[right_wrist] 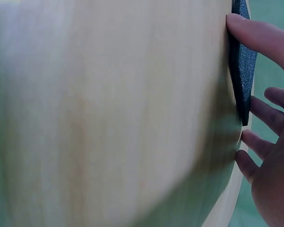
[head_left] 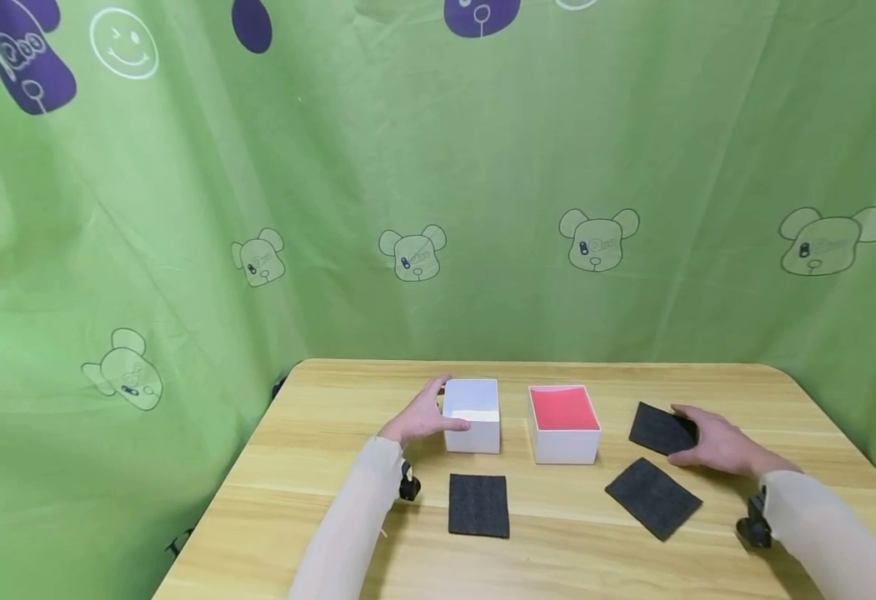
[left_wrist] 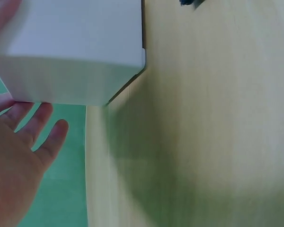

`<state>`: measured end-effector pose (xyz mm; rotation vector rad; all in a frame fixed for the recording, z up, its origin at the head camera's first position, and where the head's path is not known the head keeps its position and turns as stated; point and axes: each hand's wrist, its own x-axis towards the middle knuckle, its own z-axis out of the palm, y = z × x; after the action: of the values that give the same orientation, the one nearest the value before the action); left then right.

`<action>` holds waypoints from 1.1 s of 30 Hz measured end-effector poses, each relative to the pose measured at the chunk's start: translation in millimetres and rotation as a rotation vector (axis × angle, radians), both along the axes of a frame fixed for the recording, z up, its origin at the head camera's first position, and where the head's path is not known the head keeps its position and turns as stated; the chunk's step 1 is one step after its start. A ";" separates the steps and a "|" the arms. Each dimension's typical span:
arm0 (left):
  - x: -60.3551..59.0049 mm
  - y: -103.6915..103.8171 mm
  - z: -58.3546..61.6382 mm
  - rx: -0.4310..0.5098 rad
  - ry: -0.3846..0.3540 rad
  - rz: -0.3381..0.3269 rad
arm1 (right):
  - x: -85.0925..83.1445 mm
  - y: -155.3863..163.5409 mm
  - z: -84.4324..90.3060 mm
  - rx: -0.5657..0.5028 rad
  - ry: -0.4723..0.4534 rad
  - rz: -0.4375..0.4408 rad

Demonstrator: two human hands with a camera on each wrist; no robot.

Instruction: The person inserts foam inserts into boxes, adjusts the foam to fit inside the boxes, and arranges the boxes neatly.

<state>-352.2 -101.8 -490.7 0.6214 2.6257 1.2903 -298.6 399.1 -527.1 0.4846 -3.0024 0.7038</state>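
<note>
A white open box [head_left: 472, 435] [left_wrist: 75, 52] stands at the table's middle. My left hand [head_left: 422, 419] [left_wrist: 19, 161] lies against its left side, thumb on the box wall and the fingers spread straight beside it. To the right stands a second white box with a red inside [head_left: 563, 410]. My right hand [head_left: 715, 443] [right_wrist: 274, 179] rests at the right edge of a black foam pad [head_left: 655, 427] [right_wrist: 242, 71] lying flat on the table. One straight finger touches the pad's top, and the other fingers are extended next to its edge.
Two more black foam pads lie nearer me, one [head_left: 478, 505] in front of the white box and one [head_left: 653, 497] front right. The wooden table [head_left: 332, 417] [left_wrist: 203, 118] [right_wrist: 109, 118] has rounded far corners. A green printed curtain [head_left: 438, 208] hangs behind.
</note>
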 end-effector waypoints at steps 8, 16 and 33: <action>-0.8 -0.1 -4.5 0.018 -0.001 0.013 | -3.1 0.3 -6.4 0.039 0.051 -0.008; -0.3 -1.4 -5.5 0.035 -0.016 0.012 | -5.8 -0.7 -8.8 0.067 0.066 0.006; -1.6 -4.2 -6.1 0.117 -0.079 -0.046 | 9.8 -12.7 30.8 -0.074 0.077 0.033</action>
<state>-353.8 -106.0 -496.7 0.6302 2.4727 1.4320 -288.8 386.4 -496.4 0.5466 -2.8918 0.7766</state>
